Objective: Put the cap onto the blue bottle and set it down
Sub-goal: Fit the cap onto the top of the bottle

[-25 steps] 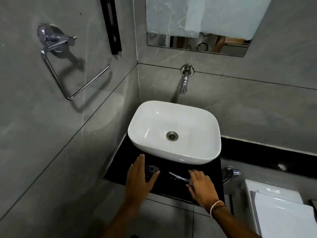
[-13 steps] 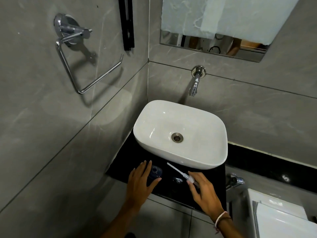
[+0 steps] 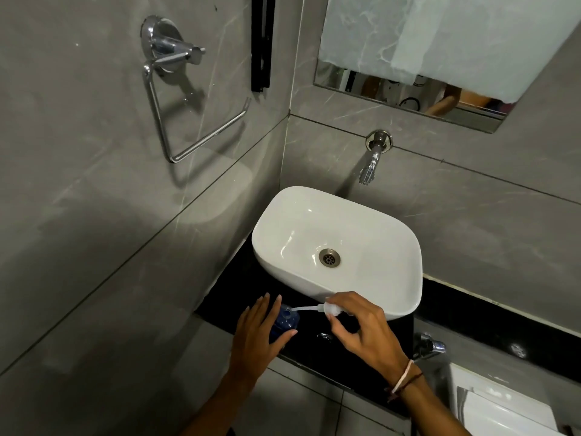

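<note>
A small blue bottle (image 3: 286, 322) stands on the black counter (image 3: 345, 357) in front of the white basin, its mouth uncovered and facing up. My left hand (image 3: 257, 338) wraps around its left side, thumb across the front. My right hand (image 3: 361, 332) pinches a white pump cap (image 3: 331, 309) with a thin tube. The tube points left, and its tip sits at the bottle's mouth.
The white basin (image 3: 393, 297) overhangs the counter just behind my hands, under a wall tap (image 3: 371, 165). A chrome towel ring (image 3: 188, 99) hangs on the left wall. A chrome valve (image 3: 430, 346) and a white toilet tank (image 3: 503, 404) sit at the right.
My right hand picked the white pump cap off the counter and carried it left to the bottle's mouth. My left hand closed around the blue bottle.
</note>
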